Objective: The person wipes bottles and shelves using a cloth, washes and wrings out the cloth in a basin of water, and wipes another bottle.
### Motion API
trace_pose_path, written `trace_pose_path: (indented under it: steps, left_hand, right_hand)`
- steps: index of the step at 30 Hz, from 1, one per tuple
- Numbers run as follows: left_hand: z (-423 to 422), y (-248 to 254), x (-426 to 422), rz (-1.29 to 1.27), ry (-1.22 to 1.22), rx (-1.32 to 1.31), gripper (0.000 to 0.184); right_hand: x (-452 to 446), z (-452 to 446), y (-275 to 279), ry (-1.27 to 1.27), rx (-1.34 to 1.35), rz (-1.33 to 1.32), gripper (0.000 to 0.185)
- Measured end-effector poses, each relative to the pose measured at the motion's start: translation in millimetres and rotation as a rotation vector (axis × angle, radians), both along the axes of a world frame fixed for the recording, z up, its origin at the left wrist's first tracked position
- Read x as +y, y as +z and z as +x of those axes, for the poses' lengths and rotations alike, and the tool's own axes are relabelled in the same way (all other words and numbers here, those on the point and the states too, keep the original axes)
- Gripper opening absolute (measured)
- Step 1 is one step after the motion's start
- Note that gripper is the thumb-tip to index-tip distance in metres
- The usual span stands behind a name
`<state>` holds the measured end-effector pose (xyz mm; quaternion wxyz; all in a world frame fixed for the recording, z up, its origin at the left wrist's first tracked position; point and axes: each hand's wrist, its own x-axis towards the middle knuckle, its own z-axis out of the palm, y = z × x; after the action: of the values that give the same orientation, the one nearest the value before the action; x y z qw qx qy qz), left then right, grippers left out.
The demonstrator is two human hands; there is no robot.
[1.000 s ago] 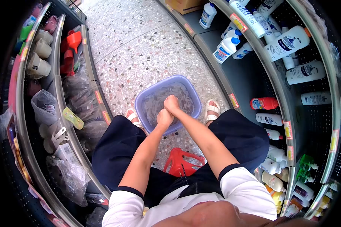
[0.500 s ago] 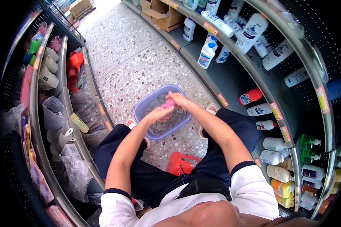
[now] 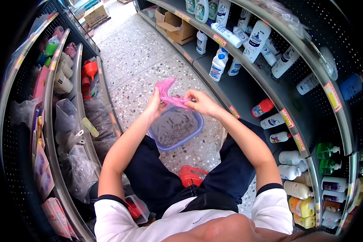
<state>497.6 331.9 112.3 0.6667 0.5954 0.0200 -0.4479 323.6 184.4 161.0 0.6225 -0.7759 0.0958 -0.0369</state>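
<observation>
A pink cloth (image 3: 165, 87) is stretched between my two hands, above the far rim of a purple basin (image 3: 177, 148). My left hand (image 3: 154, 103) grips its left part, where one end stands up over the fingers. With thumb and fingers pinched, my right hand (image 3: 201, 102) holds the cloth's right end. Murky grey water (image 3: 174, 127) fills the basin, which rests on the speckled floor between my feet.
Shelves with white bottles (image 3: 218, 66) and a red bottle (image 3: 263, 107) run along the right. Left shelves hold plastic cups (image 3: 63, 82), a red funnel (image 3: 91, 69) and bagged goods. A red plastic object (image 3: 191, 176) lies between my legs. Cardboard boxes (image 3: 95, 14) stand farther off.
Both hands have risen from over the basin and moved apart. The pink cloth, bunched up between them before, is now spread out. My knees and the view have shifted slightly.
</observation>
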Motion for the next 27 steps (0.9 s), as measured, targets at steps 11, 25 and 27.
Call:
trace_pose_path:
  steps: [11,25,27]
  left_hand:
    - [-21,33,-11,-0.571,-0.107,0.183,0.040]
    - [-37,49,-26,-0.363,-0.115,0.042,0.031]
    - [-33,48,-25,-0.395,-0.111,0.064,0.031]
  right_hand:
    - [-19,-32,-7,-0.159,0.097,-0.174,0.055]
    - [-4,17,-6,-0.446,-0.038,0.145,0.024]
    - [-5,21,-11,-0.506,-0.075,0.135,0.023]
